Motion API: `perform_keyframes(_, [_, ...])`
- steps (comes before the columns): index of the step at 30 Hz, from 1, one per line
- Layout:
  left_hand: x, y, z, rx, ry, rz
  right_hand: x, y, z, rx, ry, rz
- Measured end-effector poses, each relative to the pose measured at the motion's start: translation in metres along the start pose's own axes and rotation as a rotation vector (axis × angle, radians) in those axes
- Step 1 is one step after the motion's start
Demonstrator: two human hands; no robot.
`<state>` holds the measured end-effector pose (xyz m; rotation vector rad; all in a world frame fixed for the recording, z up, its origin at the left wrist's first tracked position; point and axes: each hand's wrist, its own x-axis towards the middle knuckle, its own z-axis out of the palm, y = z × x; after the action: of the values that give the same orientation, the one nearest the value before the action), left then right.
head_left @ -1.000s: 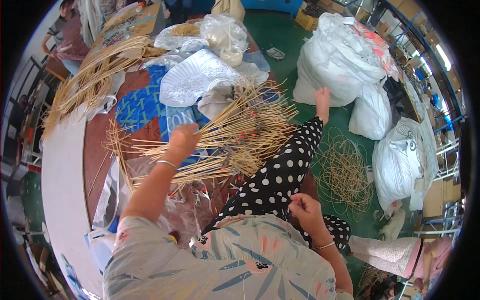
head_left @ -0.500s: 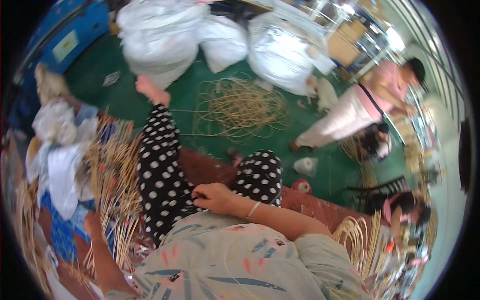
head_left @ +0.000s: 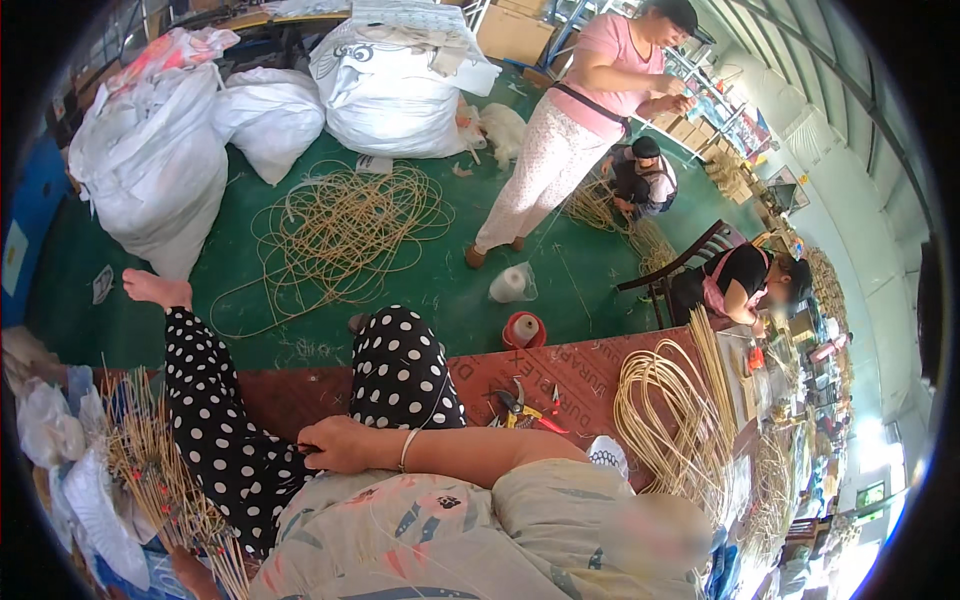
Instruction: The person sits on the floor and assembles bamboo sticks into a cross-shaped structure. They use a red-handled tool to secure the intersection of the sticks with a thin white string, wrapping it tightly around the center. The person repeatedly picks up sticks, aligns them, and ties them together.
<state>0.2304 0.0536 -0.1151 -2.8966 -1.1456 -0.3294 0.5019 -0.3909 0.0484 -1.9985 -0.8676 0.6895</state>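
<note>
The person sat with both legs, in black trousers with white dots, stretched toward the upper left of the frame, and the work in hand looked like a pause between handling bundles of thin cane sticks, which lay in a loose fan at the lower left, beside the left leg.

The right hand rested at lower centre on the dotted thigh, its grip loosely curled; it may have pinched a thin strand, but the view was too coarse there to tell. The left hand showed only as a sliver at the bottom left edge, down among the ends of the sticks, and whether its grip had closed on any of them could not be told.

A red-brown board served as the bench at centre right, carrying a pair of cutters with red handles and, further right, a hank of coiled cane. On the green floor above lay a loose tangle of cane (with white sacks behind it).

Judging from this, the next move would call for turning back to the lower left and taking a fresh hold on the sticks, with the right hand lifting off the thigh.
</note>
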Motion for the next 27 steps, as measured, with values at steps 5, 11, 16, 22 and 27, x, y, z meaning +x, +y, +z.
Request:
perform_keyframes(5, [-0.020,0.028,-0.033,-0.595,-0.174,-0.153,0.007,0.010,0.011,0.007,0.013,-0.067])
perform_keyframes(11, [-0.022,0.053,-0.075,-0.079,0.091,0.122,0.004,0.001,0.013,-0.030,-0.025,-0.010])
perform_keyframes(16, [-0.025,0.078,-0.130,-0.245,0.141,0.015,0.006,0.002,0.018,0.128,-0.056,0.056])
perform_keyframes(22, [-0.032,0.076,-0.103,-0.124,0.084,-0.158,0.008,0.006,0.020,0.149,-0.120,0.117])
perform_keyframes(27, [-0.021,0.120,-0.115,-0.290,0.213,0.102,0.006,0.008,0.019,0.140,-0.114,0.146])
